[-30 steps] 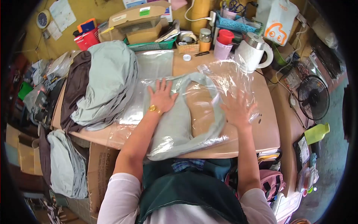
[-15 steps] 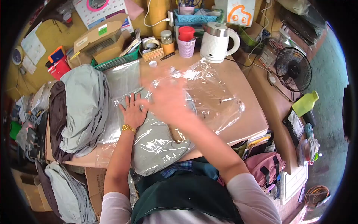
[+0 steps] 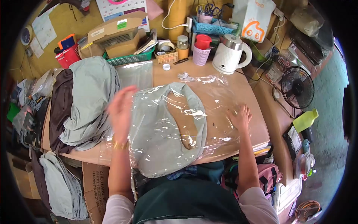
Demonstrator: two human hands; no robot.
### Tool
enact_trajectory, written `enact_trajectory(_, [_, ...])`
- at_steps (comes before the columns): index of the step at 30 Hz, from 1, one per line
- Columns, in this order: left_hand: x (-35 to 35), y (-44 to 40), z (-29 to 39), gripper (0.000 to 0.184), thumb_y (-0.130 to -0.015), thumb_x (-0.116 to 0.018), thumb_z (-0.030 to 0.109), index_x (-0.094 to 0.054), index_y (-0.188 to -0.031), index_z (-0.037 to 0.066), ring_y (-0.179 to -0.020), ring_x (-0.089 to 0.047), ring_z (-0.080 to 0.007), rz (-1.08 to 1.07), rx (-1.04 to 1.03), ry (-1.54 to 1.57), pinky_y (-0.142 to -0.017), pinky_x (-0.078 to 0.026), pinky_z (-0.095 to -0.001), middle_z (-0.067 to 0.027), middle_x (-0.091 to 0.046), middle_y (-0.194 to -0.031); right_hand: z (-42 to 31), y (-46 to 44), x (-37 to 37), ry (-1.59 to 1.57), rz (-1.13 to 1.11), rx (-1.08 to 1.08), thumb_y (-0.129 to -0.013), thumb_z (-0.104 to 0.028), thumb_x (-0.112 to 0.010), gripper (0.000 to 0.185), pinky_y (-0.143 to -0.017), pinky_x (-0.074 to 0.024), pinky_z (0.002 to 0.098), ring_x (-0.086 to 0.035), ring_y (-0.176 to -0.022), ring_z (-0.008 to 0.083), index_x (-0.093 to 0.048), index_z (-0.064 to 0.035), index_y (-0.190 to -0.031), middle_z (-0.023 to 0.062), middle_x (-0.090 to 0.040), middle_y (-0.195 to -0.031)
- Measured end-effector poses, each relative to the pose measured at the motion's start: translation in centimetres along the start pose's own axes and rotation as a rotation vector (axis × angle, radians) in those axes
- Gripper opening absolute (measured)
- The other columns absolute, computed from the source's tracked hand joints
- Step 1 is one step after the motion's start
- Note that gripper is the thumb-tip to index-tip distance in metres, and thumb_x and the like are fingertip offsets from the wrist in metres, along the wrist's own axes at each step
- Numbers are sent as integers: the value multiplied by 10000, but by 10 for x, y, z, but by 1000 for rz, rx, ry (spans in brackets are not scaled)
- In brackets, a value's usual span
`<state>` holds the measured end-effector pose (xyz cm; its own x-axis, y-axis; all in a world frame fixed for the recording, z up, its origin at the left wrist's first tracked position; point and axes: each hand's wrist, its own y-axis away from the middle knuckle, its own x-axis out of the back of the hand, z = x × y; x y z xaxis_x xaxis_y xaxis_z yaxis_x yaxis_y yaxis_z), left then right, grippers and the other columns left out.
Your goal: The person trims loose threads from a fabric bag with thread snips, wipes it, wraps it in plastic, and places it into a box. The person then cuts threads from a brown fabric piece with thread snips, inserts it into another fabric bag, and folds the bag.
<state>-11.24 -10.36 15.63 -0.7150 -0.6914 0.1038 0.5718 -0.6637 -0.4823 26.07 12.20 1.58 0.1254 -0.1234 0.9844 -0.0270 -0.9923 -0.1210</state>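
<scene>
A light-grey cloth piece with a long curved opening lies inside a clear plastic bag on the table. My right hand rests on the bag's right part, fingers spread and palm down. On the other side my left hand, smeared by motion, is at the left edge of the grey piece; its fingers cannot be made out. Further left is a heap of grey cloth with dark brown cloth beside it. Behind my left hand lies a flat clear plastic sheet or bag.
Along the back stand a white kettle, a pink cup, a jar, a small basket and a green basket. A white cap lies before them. A black fan is at the right.
My right hand has swept right from above the grey cloth onto the bag's right side. My left hand has left its flat place on the bag and shifted left. The bag's film is spread flatter.
</scene>
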Motion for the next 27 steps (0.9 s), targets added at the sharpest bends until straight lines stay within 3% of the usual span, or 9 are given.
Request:
enact_trajectory(2, [45, 37, 66, 162, -937, -533, 49, -650, -1036, -2, -936, -613, -179, 270, -351, -201, -857, -494, -304, -81, -643, -1046, 5, 14, -13, -108, 210, 243, -871, -340, -617, 510, -1024, -356, 500, -474, -1235, 345, -491, 3, -1225, 192, -411, -1412])
enact_trajectory(4, [89, 83, 106, 163, -931, -527, 50, -630, -1043, -11, -926, -606, -197, 453, -563, -447, -858, -497, -325, -85, -624, -1056, 4, 3, -14, 3, 130, 353, -860, -266, -616, 406, -905, -422, 448, -539, -1126, 311, -501, 5, -1140, 193, -477, -1321])
enact_trajectory(5, [110, 111, 110, 170, -933, -526, 61, -618, -1057, -9, -940, -598, -198, 429, -560, -461, -867, -490, -325, -87, -617, -1068, -2, -7, -13, 108, 70, 441, -849, -191, -616, 304, -787, -489, 396, -603, -1016, 277, -511, 7, -1054, 194, -543, -1230])
enact_trajectory(7, [144, 160, 109, 187, -938, -526, 84, -596, -1085, -7, -967, -582, -201, 311, -375, -452, -884, -474, -326, -91, -602, -1092, -30, -26, 38, -717, -286, 144, -820, -103, -587, 282, -617, -479, 308, -631, -809, 200, -512, -2, -1073, 160, -619, -985])
enact_trajectory(9, [160, 189, 98, 210, -942, -525, 106, -574, -1113, -4, -993, -567, -205, 192, -104, -460, -902, -459, -326, -95, -587, -1116, -65, -25, 107, -1000, -121, 428, -805, -40, -539, 366, -601, -455, 262, -582, -678, 137, -506, -16, -1169, 75, -603, -791])
enact_trajectory(10, [163, 196, 91, 222, -944, -524, 117, -563, -1127, -3, -1007, -559, -206, 147, -8, -462, -911, -451, -327, -97, -579, -1128, -105, 5, 176, -1216, -235, 284, -799, -37, -536, 515, -595, -436, 233, -532, -661, 83, -465, -31, -1310, 38, -593, -791])
enact_trajectory(13, [159, 211, 78, 265, -950, -523, 150, -530, -1169, 1, -1047, -536, -211, 73, 102, -433, -938, -428, -328, -103, -557, -1164, -166, -2, 235, -1200, -23, 714, -884, -115, -501, 545, -603, -382, 179, -514, -713, 50, -416, -78, -1422, 32, -627, -897])
enact_trajectory(19, [145, 204, 65, 362, -963, -521, 217, -464, -1254, 8, -1128, -490, -221, 13, 101, -301, -991, -382, -330, -115, -512, -1237, -237, -45, 335, -1066, 82, 965, -920, -191, -538, 444, -718, -425, 223, -546, -810, 77, -513, -57, -1343, 25, -619, -979])
enact_trajectory(27, [82, 59, -25, 502, -979, -517, 305, -376, -1366, 18, -1235, -428, -234, 482, 134, 69, -1063, -320, -332, -130, -452, -1333, -250, -60, 368, -1081, 226, 985, -923, -223, -545, 451, -775, -425, 246, -550, -880, 102, -517, -50, -1339, 52, -613, -1070])
